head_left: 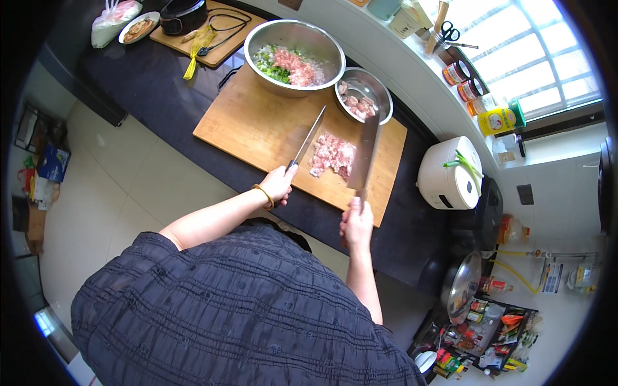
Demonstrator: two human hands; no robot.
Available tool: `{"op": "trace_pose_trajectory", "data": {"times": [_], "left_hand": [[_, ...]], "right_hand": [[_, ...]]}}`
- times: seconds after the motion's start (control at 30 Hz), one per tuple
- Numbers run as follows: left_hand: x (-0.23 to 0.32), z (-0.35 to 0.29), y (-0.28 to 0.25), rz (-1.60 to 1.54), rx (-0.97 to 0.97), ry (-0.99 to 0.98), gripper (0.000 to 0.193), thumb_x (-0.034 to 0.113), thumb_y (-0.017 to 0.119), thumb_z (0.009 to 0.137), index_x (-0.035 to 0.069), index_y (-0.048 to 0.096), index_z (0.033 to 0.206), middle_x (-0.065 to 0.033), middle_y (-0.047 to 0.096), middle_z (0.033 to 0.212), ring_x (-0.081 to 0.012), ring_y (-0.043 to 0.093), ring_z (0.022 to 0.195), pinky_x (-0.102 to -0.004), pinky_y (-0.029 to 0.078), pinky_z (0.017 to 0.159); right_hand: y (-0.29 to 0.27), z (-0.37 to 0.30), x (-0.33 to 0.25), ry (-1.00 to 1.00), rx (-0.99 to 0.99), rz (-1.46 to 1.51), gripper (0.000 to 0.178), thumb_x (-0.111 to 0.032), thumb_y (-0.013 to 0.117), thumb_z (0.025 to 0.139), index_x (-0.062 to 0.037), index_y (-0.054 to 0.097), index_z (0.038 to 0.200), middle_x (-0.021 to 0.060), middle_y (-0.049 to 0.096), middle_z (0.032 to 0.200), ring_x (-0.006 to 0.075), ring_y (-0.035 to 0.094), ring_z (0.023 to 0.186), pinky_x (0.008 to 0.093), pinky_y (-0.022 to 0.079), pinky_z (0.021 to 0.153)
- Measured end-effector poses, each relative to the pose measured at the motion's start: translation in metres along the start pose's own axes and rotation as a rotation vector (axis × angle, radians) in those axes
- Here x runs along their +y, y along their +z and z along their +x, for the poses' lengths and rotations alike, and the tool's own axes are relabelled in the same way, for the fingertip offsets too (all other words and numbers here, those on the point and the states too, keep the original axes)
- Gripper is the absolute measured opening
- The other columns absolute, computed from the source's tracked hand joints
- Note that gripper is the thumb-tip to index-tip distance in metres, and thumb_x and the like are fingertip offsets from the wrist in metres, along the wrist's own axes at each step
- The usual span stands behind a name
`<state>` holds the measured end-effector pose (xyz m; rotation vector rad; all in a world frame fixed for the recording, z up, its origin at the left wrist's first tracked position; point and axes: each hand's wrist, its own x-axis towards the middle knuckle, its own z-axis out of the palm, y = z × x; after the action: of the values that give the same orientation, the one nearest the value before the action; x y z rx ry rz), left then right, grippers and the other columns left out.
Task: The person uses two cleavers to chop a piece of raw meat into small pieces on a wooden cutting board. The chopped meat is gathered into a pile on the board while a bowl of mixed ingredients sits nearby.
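My left hand [279, 185] is closed round the dark handle of a narrow kitchen knife [310, 136], its blade pointing away from me over the board. In my right hand [356, 225] is the handle of a broad cleaver [365, 151], held edge-on at the right side of a pile of minced pink meat [332, 156]. The meat lies between the two blades on a wooden cutting board [238, 122]. Beyond it, a small metal bowl [384, 96] holds meat pieces. A larger metal bowl [335, 48] contains minced meat and chopped greens.
The dark countertop [161, 96] runs along the wall. A white rice cooker [444, 174] with green onion on its lid stands to the right. At the far left are a second board [222, 48] with a black pot [183, 16], and a plate [140, 27]. Jars [456, 73] line the windowsill.
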<state>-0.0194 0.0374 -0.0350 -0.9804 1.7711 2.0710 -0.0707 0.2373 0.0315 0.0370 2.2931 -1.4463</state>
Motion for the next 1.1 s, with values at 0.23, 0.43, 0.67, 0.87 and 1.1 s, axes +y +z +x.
{"op": "trace_pose_trajectory", "data": {"times": [0.23, 0.43, 0.67, 0.87, 1.1], "left_hand": [[0.003, -0.005, 0.003, -0.015, -0.021, 0.008, 0.041, 0.044, 0.034, 0.091, 0.004, 0.042, 0.085, -0.0024, 0.043, 0.058, -0.009, 0.041, 0.041, -0.0247, 0.041, 0.037], [0.002, -0.003, 0.004, -0.012, -0.012, 0.01, 0.041, 0.045, 0.034, 0.091, 0.004, 0.041, 0.084, -0.0029, 0.043, 0.058, -0.009, 0.041, 0.042, -0.0249, 0.041, 0.037], [0.004, -0.004, 0.0, 0.009, 0.003, 0.014, 0.042, 0.046, 0.034, 0.09, 0.005, 0.042, 0.082, -0.0029, 0.043, 0.059, -0.009, 0.041, 0.041, -0.0246, 0.041, 0.036], [0.003, -0.002, -0.001, 0.003, -0.003, 0.009, 0.042, 0.046, 0.034, 0.09, 0.006, 0.041, 0.081, -0.0027, 0.043, 0.059, -0.0092, 0.041, 0.041, -0.0244, 0.041, 0.036], [0.012, -0.012, 0.0, -0.014, -0.027, 0.01, 0.043, 0.046, 0.034, 0.09, 0.005, 0.041, 0.083, -0.0025, 0.044, 0.06, -0.0091, 0.041, 0.042, -0.024, 0.04, 0.037]], "right_hand": [[-0.024, 0.028, 0.036, 0.319, -0.013, -0.096, 0.04, -0.042, 0.04, 0.09, -0.0054, 0.043, 0.075, 0.0042, 0.043, 0.05, 0.0118, 0.04, 0.035, 0.03, 0.034, 0.029], [-0.018, 0.026, 0.017, 0.087, 0.063, -0.088, 0.037, -0.04, 0.039, 0.091, -0.005, 0.043, 0.077, 0.0038, 0.043, 0.048, 0.0114, 0.039, 0.032, 0.0255, 0.033, 0.028], [-0.012, 0.036, 0.017, 0.122, 0.01, -0.123, 0.038, -0.039, 0.041, 0.09, -0.0035, 0.045, 0.079, 0.0031, 0.043, 0.048, 0.0121, 0.041, 0.033, 0.0269, 0.035, 0.029], [0.002, 0.029, -0.002, 0.348, -0.048, -0.209, 0.034, -0.036, 0.043, 0.09, -0.0045, 0.043, 0.076, 0.0037, 0.043, 0.048, 0.0122, 0.04, 0.032, 0.0282, 0.034, 0.029], [0.016, 0.024, 0.027, 0.182, -0.052, -0.249, 0.038, -0.037, 0.041, 0.091, -0.0014, 0.045, 0.078, 0.0039, 0.043, 0.047, 0.0139, 0.043, 0.033, 0.0288, 0.037, 0.031]]}}
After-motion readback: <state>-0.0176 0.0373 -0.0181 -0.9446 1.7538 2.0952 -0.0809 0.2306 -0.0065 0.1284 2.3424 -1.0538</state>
